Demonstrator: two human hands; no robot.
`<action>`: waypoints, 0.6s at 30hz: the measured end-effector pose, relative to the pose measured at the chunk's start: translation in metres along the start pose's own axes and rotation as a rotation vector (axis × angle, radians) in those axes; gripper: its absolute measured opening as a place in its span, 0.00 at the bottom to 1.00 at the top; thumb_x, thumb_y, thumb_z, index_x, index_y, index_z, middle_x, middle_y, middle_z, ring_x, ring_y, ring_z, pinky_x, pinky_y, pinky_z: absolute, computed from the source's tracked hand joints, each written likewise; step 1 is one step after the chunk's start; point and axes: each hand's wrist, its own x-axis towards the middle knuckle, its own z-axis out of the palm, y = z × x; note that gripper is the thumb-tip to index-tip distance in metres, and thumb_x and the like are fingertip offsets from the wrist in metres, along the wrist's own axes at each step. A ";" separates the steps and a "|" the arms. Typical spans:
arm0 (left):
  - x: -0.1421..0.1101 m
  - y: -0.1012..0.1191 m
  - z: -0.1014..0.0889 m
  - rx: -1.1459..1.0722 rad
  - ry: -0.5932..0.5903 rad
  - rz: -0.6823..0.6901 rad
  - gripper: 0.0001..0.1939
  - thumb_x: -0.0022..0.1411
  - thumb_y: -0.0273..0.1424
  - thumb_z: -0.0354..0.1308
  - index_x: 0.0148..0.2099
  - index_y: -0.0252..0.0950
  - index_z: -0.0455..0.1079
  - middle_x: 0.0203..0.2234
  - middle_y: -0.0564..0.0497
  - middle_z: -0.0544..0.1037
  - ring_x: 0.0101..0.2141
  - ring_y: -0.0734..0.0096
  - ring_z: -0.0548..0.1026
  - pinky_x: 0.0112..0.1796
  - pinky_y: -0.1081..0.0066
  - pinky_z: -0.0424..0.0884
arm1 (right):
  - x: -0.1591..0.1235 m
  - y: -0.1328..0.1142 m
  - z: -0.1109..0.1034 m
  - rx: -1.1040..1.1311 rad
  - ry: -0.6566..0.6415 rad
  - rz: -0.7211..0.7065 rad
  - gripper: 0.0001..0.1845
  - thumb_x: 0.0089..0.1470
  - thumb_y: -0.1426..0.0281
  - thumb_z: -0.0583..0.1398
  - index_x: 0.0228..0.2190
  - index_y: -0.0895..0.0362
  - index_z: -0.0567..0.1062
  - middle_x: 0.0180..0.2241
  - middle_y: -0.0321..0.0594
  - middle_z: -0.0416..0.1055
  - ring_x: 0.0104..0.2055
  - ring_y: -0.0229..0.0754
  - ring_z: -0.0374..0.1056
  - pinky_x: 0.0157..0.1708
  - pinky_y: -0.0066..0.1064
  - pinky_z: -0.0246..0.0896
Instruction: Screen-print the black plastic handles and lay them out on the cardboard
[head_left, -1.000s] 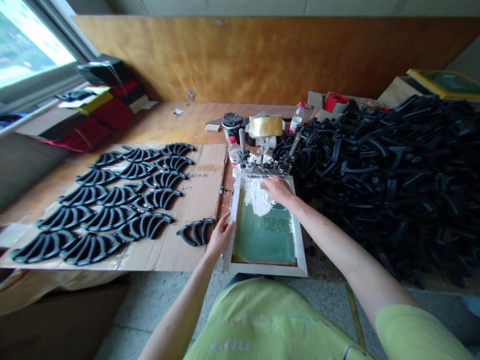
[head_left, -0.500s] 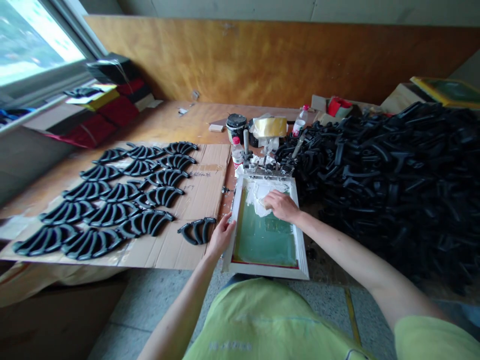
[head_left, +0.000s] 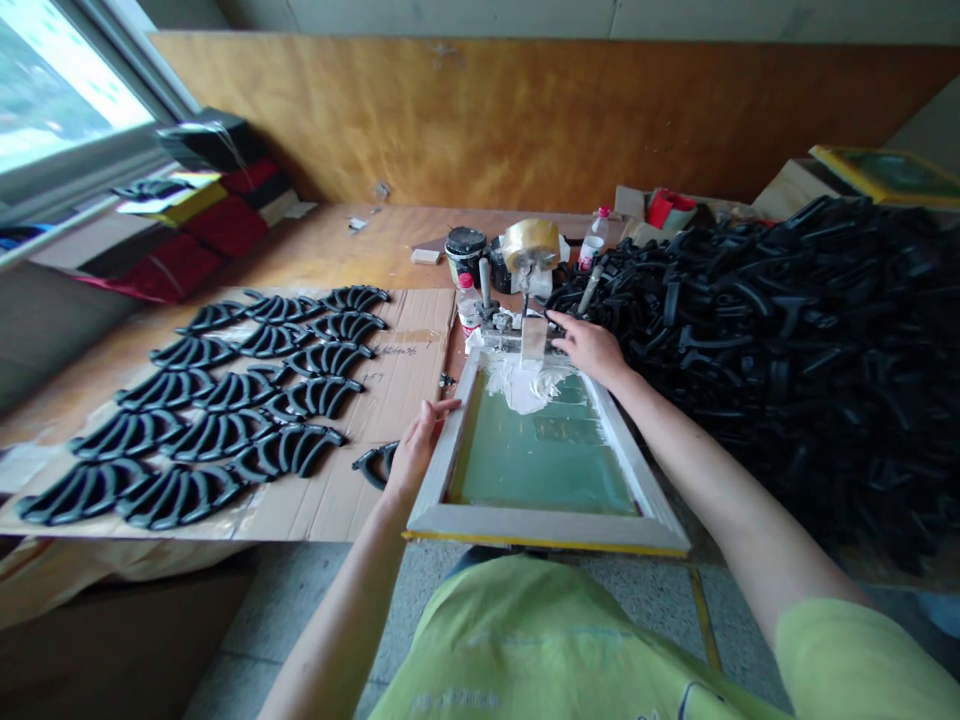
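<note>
A wooden-framed printing screen with green mesh and a smear of white ink is tilted up on its near side, hinged at a clamp at the far end. My left hand grips the frame's left rail. My right hand rests at the far right corner of the frame, fingers curled beside an upright squeegee that stands in the ink. A black curved part lies on the cardboard just left of the frame, partly hidden by my left hand.
Rows of black curved parts lie on cardboard at the left. A big heap of black parts fills the right. Behind the screen stand an ink tub, a tape roll and bottles. Red and black stacks sit by the window.
The screen's near edge has been lifted by my left hand. My right hand left the ink-covered mesh and moved to the far right corner; the squeegee now stands upright.
</note>
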 end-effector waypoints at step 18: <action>-0.024 -0.071 0.053 -0.281 -0.123 -0.390 0.27 0.60 0.52 0.52 0.47 0.33 0.67 0.35 0.42 0.80 0.34 0.63 0.79 0.28 0.70 0.73 | -0.152 -0.094 0.068 0.116 -0.170 -0.404 0.09 0.61 0.67 0.57 0.41 0.55 0.74 0.37 0.41 0.70 0.43 0.43 0.64 0.45 0.34 0.60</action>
